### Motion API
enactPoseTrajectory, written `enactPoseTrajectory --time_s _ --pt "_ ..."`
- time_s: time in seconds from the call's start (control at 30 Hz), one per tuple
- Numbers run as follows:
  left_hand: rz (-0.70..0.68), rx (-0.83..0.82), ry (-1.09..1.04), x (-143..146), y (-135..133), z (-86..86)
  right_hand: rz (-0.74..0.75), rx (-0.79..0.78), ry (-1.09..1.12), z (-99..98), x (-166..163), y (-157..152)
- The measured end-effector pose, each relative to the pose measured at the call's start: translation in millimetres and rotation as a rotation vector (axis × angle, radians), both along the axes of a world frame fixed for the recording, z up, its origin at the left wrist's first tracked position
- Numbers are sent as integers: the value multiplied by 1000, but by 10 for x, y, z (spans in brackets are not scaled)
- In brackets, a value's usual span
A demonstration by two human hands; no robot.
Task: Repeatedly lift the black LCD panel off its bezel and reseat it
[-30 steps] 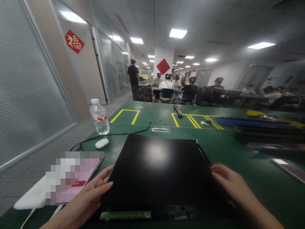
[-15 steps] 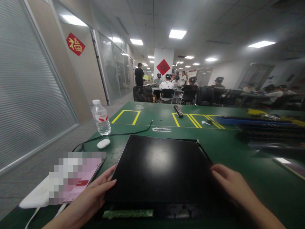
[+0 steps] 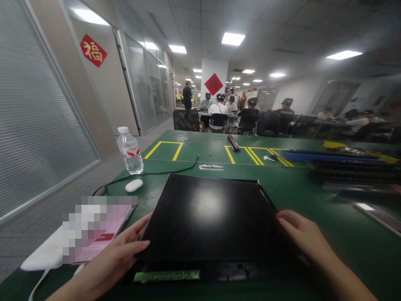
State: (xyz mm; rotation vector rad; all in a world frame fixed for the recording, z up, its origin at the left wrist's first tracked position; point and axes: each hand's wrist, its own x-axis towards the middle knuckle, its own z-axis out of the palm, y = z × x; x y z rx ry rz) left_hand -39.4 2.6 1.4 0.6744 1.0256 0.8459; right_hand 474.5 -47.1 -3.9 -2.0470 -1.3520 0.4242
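A flat black display panel (image 3: 206,221) lies in front of me, with a ceiling light mirrored in its glossy face. Below its near edge shows a strip of green circuit board (image 3: 166,276). My left hand (image 3: 130,244) grips the panel's left edge, thumb near the top face and fingers along the side. On the opposite edge, my right hand (image 3: 296,228) is closed with its fingertips out of sight behind the rim. At the far right corner the panel and a dark frame under it look slightly apart.
On the green table (image 3: 175,165) stand a water bottle (image 3: 130,151) and a white oval case (image 3: 134,185). A pink-screened phone (image 3: 108,234), partly blurred out, lies left. A black cable (image 3: 156,173) runs behind. Blurred dark strips (image 3: 354,171) lie right; people sit beyond.
The whole scene has shifted slightly up and left in view as my head moved. Both hands keep their places on the panel's edges.
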Motion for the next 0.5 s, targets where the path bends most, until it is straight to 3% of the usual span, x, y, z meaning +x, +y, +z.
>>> enactPoseTrajectory --time_s 0.5 --pt "48 27 4 70 -93 137 -31 12 26 -17 61 -3"
